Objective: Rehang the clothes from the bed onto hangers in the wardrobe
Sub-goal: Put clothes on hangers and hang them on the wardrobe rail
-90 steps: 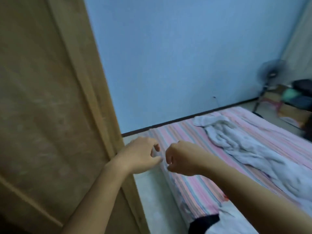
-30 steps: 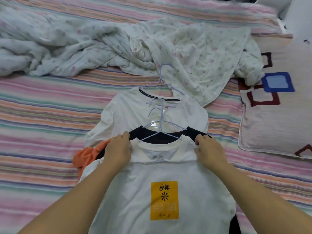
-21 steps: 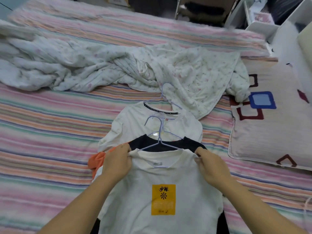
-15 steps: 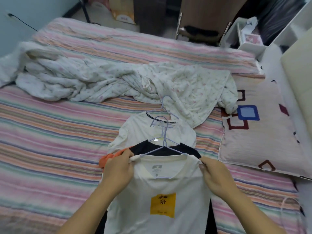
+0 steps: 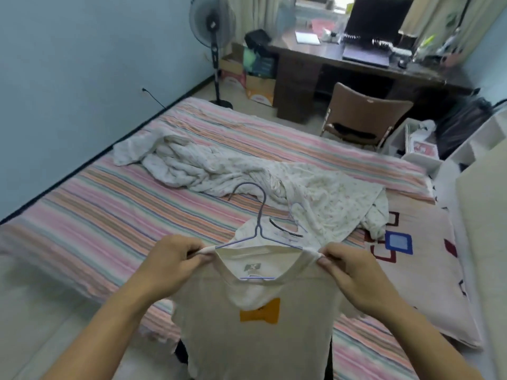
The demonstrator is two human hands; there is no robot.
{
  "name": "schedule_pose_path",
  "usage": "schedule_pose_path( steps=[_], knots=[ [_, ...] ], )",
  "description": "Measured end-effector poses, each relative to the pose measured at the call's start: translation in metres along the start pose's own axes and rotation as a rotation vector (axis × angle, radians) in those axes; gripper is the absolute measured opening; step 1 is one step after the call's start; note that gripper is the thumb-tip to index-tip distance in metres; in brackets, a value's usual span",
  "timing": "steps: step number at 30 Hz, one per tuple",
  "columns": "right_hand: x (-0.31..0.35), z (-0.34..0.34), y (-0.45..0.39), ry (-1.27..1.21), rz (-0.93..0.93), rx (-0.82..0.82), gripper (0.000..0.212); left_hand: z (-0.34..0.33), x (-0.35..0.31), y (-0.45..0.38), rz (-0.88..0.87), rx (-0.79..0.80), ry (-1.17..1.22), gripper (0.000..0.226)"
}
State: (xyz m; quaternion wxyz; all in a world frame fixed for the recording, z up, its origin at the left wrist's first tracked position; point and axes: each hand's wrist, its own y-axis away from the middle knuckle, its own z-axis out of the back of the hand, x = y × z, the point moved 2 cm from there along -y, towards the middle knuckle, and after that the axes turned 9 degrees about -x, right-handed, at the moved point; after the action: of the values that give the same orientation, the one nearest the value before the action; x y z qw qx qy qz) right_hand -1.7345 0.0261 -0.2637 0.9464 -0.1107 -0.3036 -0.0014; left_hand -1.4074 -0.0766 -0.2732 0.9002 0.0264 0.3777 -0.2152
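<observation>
The left hand (image 5: 175, 259) and the right hand (image 5: 348, 267) each pinch a shoulder of the soft cream T-shirt with an orange patch (image 5: 255, 333), held up near the striped bed (image 5: 109, 215). It looks light and floppy. Its thin blue wire hanger (image 5: 259, 231) could slip, so the hook seems the best place to hold.

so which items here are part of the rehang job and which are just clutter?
In the job:
- white T-shirt, pinched at both shoulders by left hand and right hand
- its wire hanger
- second white shirt on the bed

Just lying about:
- crumpled floral blanket
- pillow
- standing fan
- chair
- desk
</observation>
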Motion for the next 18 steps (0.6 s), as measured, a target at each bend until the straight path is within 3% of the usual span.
schedule_pose_path(
  steps=[12, 16, 18],
  knots=[
    [0.208, 0.060, -0.014, -0.217, 0.417, -0.121, 0.019, 0.191, -0.072, 0.152, 0.012, -0.540, 0.048, 0.056],
    [0.271, 0.051, -0.014, -0.243, 0.539, -0.050, 0.016, 0.244, -0.083, 0.207, 0.071, -0.644, -0.001, 0.019],
    [0.301, 0.042, -0.014, -0.224, 0.612, -0.006, 0.018, 0.267, -0.083, 0.236, 0.099, -0.692, -0.013, 0.016]
  ],
)
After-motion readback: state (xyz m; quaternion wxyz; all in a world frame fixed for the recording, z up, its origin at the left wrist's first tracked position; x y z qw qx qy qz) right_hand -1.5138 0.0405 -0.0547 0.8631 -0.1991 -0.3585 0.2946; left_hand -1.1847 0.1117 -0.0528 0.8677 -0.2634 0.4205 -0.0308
